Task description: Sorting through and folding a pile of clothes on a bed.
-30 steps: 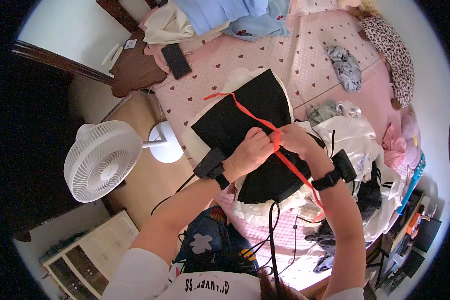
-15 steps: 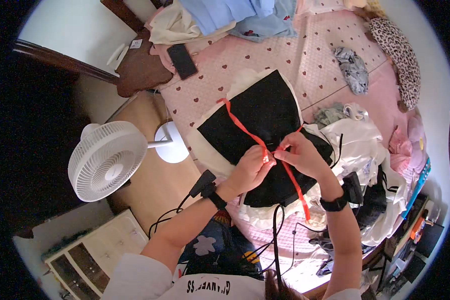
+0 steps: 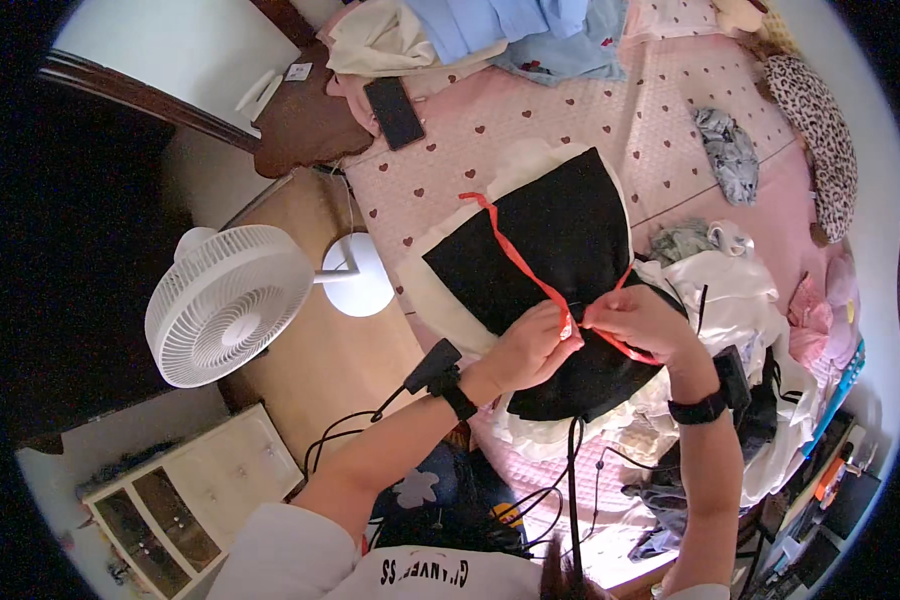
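A black garment [image 3: 560,215] with white ruffled cloth [image 3: 440,295] around its edge lies spread on the bed. A long red ribbon [image 3: 511,252] crosses it diagonally, its far end lying near the garment's upper left edge. Over the garment's middle, my left hand [image 3: 532,348] pinches the ribbon between closed fingers. My right hand [image 3: 638,322] is closed on the ribbon just to the right, fingertips almost meeting those of the left. One stretch of ribbon bends out below the right hand. The spot between my fingertips is too small to make out fully.
A white fan [image 3: 235,305] stands on the left, beside the bed. A phone [image 3: 394,114] and folded blue clothes [image 3: 500,30] lie at the far side. Crumpled white clothes [image 3: 715,290] are heaped on the right. Black cables [image 3: 575,480] run close to my arms.
The whole view has shifted, so the scene sits further right. The near ribbon end, which hung straight toward me, now bends rightward beneath my right hand. Both hands still pinch the ribbon.
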`<state>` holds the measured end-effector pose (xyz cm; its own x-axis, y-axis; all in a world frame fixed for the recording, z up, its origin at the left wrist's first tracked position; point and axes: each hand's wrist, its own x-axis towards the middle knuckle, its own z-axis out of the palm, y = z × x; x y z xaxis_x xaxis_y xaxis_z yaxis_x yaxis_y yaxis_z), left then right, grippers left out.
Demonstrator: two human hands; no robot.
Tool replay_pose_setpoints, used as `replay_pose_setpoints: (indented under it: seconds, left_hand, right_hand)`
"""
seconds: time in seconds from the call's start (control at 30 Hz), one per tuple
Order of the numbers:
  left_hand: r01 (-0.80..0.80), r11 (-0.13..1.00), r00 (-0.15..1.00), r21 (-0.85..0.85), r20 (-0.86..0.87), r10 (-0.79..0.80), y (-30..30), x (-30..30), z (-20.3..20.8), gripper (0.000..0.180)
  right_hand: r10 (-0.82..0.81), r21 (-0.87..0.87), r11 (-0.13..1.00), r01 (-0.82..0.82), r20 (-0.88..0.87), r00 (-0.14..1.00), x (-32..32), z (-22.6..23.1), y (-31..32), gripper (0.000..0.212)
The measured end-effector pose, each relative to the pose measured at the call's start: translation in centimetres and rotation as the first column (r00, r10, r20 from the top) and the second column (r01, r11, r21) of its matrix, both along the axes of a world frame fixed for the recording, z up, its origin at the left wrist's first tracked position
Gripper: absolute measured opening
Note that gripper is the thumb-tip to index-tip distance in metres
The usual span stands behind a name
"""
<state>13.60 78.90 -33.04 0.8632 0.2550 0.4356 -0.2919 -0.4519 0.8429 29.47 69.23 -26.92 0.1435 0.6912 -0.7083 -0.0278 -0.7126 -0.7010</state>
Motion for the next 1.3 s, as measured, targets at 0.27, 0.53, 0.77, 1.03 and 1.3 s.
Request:
replay_pose_setpoints:
  seconds: [0.27, 0.53, 0.77, 1.03, 1.3]
  left_hand:
    - [-0.05, 0.995, 0.999, -0.084, -0.023, 0.048, 0.7, 0.2, -0.2, 0.007]
    - [-0.066, 0.953, 0.982, -0.296, -0.191, 0.009, 0.0, 0.5, 1.5, 0.011]
    - [0.019, 0.925, 0.988, -0.38, -0.133, -0.075, -0.1, 0.3, 1.5, 0.026]
    - [-0.146, 0.73, 0.95, -0.667, -0.301, -0.085, -1.8, -3.5, 0.5, 0.038]
    - [-0.214, 0.702, 0.926, -0.679, -0.37, -0.075, -2.0, -6.1, -0.4, 0.043]
  right_hand:
    - [-0.394, 0.293, 0.791, 0.536, -0.426, 0.814, -0.8, 1.1, -1.1, 0.03]
    - [-0.577, 0.642, 0.338, 0.688, -0.437, 0.691, -1.3, 0.3, 1.1, 0.021]
    - [-0.865, 0.624, 0.228, 0.747, -0.223, 0.45, 1.1, -1.7, 4.3, 0.018]
    - [-0.852, 0.574, 0.296, 0.764, 0.52, -0.061, 6.5, -13.4, 4.5, 0.022]
    - [-0.889, 0.608, 0.207, 0.767, 0.443, -0.111, 7.7, -16.0, 3.8, 0.02]
